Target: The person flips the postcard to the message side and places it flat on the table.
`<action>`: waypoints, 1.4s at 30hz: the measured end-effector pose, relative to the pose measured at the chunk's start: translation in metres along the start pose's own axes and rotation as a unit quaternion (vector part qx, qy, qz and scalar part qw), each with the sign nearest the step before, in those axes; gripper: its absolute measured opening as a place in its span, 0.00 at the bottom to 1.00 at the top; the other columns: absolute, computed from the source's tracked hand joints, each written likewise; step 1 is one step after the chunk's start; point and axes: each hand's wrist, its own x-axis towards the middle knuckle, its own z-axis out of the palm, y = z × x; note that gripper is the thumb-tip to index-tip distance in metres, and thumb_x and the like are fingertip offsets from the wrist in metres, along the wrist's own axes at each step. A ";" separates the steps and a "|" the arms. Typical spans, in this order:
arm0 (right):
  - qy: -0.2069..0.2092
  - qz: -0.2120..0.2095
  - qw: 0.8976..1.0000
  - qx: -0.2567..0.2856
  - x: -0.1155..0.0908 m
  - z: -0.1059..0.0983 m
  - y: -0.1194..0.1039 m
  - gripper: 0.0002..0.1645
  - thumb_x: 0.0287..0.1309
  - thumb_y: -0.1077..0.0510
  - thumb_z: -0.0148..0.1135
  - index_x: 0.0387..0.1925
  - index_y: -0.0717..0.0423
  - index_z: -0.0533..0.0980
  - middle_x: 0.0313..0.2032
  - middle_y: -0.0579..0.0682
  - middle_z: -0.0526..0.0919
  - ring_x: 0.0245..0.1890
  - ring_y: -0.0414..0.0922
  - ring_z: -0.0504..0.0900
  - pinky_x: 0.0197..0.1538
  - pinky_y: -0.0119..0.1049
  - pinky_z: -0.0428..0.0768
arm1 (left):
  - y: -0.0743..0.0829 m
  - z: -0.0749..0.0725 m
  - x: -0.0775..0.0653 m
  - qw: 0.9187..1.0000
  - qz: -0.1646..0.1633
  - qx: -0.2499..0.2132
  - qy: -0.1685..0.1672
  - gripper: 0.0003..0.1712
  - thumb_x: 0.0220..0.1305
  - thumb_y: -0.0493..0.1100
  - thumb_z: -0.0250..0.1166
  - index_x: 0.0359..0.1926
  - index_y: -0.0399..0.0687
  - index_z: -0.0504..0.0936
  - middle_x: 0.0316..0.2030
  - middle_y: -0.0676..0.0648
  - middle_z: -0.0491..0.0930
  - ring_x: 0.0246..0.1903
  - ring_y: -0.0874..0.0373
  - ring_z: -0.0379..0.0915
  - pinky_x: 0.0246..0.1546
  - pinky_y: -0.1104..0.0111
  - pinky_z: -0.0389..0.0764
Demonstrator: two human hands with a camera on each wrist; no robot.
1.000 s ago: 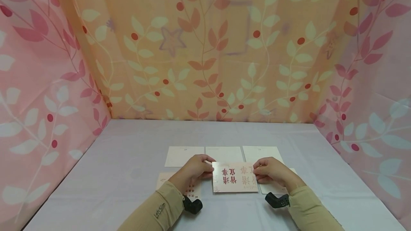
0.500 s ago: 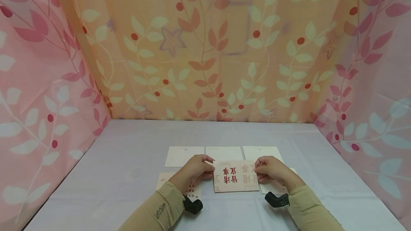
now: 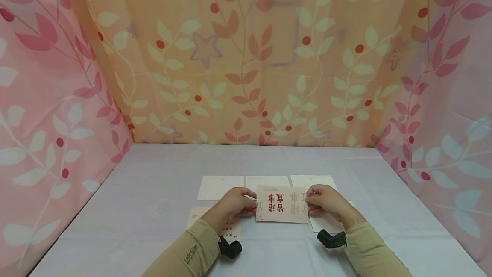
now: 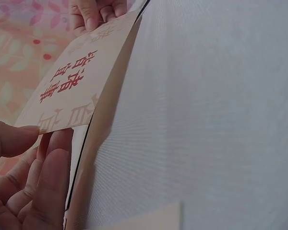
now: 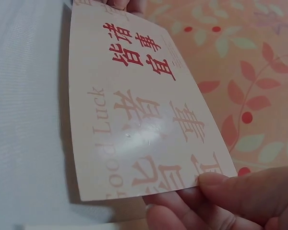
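Note:
A cream card (image 3: 282,215) with red and pale pink Chinese characters is held above the table between both hands. The characters look upside down in the head view, and "Good Luck" shows along one edge in the right wrist view. My left hand (image 3: 237,202) pinches the card's left edge, thumb (image 4: 19,139) on top and fingers beneath. At the opposite edge my right hand (image 3: 328,202) pinches it too, its thumb (image 5: 221,187) on the printed face. The card's underside is hidden.
Behind the held card, three pale cards (image 3: 221,187) lie in a row on the white cloth-covered table (image 3: 153,191). A printed card (image 3: 231,229) lies partly under my left forearm, and a pale card (image 3: 320,224) by my right wrist. Patterned curtains (image 3: 246,76) enclose the table.
Both hands still pinch the card. It has shifted slightly away from me and tilted, with its near edge rising off toward the back row. The cards on the table have not moved.

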 end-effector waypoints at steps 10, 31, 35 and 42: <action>0.016 -0.001 1.000 -0.007 0.002 -0.001 0.001 0.05 0.57 0.64 0.57 0.33 0.66 0.72 0.25 0.53 0.80 0.24 0.44 0.80 0.30 0.37 0.81 | -0.002 0.002 0.002 1.000 0.004 0.017 0.009 0.06 0.52 0.34 0.67 0.33 0.40 0.81 0.26 0.46 0.81 0.24 0.59 0.78 0.25 0.69 0.80; 0.008 -0.024 1.000 -0.016 0.001 -0.004 0.000 0.09 0.54 0.61 0.62 0.32 0.66 0.76 0.26 0.52 0.80 0.27 0.45 0.79 0.34 0.39 0.81 | 0.002 -0.003 0.003 0.999 0.026 0.021 0.005 0.05 0.52 0.36 0.67 0.31 0.40 0.82 0.26 0.47 0.80 0.24 0.60 0.76 0.27 0.70 0.80; 0.021 -0.027 0.999 -0.024 -0.001 -0.005 -0.003 0.09 0.53 0.61 0.63 0.31 0.66 0.78 0.26 0.51 0.80 0.27 0.44 0.79 0.34 0.39 0.81 | 0.002 -0.005 0.003 0.999 0.031 0.023 0.011 0.06 0.51 0.38 0.68 0.31 0.40 0.83 0.27 0.48 0.81 0.25 0.61 0.75 0.28 0.70 0.80; 0.025 -0.028 0.999 -0.032 -0.003 -0.007 -0.009 0.10 0.52 0.61 0.63 0.31 0.67 0.78 0.24 0.49 0.78 0.26 0.43 0.77 0.33 0.38 0.81 | 0.003 -0.006 0.004 0.999 0.034 0.016 0.016 0.06 0.52 0.38 0.68 0.32 0.40 0.84 0.26 0.48 0.81 0.24 0.62 0.75 0.28 0.71 0.79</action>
